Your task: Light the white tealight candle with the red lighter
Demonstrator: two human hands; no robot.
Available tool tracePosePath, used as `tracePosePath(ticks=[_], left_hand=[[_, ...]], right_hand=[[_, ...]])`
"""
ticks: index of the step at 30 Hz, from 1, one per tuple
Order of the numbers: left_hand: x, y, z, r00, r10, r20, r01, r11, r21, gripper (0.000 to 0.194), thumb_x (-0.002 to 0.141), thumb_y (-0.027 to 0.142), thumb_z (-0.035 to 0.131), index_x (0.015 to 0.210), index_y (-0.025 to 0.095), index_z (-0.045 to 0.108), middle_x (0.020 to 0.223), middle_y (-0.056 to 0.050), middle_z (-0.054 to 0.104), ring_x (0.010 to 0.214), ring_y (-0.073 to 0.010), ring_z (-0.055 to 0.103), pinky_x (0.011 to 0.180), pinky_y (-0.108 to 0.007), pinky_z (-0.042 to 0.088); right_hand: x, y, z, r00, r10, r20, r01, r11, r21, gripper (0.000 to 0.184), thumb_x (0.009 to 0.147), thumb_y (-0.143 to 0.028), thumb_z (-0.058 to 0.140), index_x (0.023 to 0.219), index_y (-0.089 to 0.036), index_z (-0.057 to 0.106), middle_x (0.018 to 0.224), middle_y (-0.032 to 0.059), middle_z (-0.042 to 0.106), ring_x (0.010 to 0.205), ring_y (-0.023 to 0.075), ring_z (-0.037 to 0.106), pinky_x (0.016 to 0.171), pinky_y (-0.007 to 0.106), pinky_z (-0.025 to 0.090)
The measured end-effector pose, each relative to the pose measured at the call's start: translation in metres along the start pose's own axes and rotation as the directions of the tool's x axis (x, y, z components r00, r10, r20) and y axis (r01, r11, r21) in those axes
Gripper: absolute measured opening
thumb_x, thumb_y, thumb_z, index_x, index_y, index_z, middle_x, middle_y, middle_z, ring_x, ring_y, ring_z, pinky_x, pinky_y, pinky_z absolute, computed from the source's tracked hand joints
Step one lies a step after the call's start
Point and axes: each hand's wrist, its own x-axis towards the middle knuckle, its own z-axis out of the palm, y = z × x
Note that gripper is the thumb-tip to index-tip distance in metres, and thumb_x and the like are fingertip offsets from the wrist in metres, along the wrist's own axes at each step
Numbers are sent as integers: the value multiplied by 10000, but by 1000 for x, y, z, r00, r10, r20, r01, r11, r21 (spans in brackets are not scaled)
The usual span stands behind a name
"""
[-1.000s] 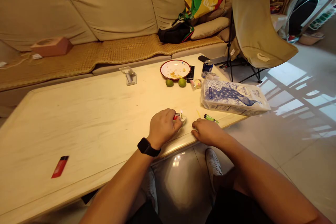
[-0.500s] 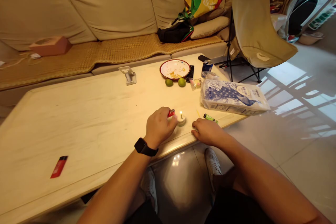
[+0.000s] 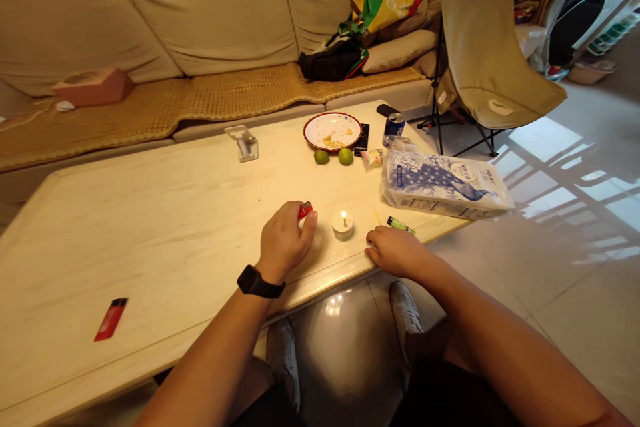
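My left hand [image 3: 286,240], wearing a black watch [image 3: 260,281], is closed around a red lighter [image 3: 305,209] whose top pokes out between thumb and forefinger. Just right of it, apart from the hand, stands a short round white candle [image 3: 343,228] with a small flame at its centre. My right hand [image 3: 397,250] rests at the front edge of the table, fingers curled in; whatever is under them is hidden. Beside its knuckles lie a green lighter [image 3: 401,225] and a thin yellow stick [image 3: 377,216].
On the pale table [image 3: 165,213] lie another red lighter [image 3: 111,319], a white stand [image 3: 243,144], a plate [image 3: 320,127] with food scraps, two limes [image 3: 345,157], a blue can [image 3: 394,128] and a tissue pack [image 3: 443,180]. A sofa [image 3: 210,13] and folding chair [image 3: 487,53] stand beyond.
My left hand has drawn back to the left from the candle with the red lighter, uncovering the candle's left side. The flame still burns. My right hand stays put.
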Motion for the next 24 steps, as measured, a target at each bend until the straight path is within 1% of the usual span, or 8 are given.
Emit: tracePosePath(ticks=[7,13,24], left_hand=[[-2,-5,-1,1000,-8,-7,8,1000,20,307,982,462,407,906,200,550,828,-55,626,756,-209,570,671,-328,404],[-3,-6,-1,1000,-14,14,14,1000,19,316,986,464,404,863,206,539,782,-37,603,711,-197,541,643,-324,382],[-2,0,0,998,28,48,-30,999,42,317,986,457,410,867,203,556,797,-41,621,727,-204,553,653,-332,390]], right_hand=[[1,-1,2,1000,1,-7,-1,1000,-2,299,946,-408,457,1002,-200,664,1058,106,687,947,243,649,746,316,436],[2,-1,2,1000,11,-6,-11,1000,5,305,938,-412,465,997,-197,673,1051,111,691,941,244,651,738,312,437],[2,1,5,1000,-24,-19,24,1000,6,290,939,-387,467,1031,-198,666,1066,115,687,987,256,646,804,336,457]])
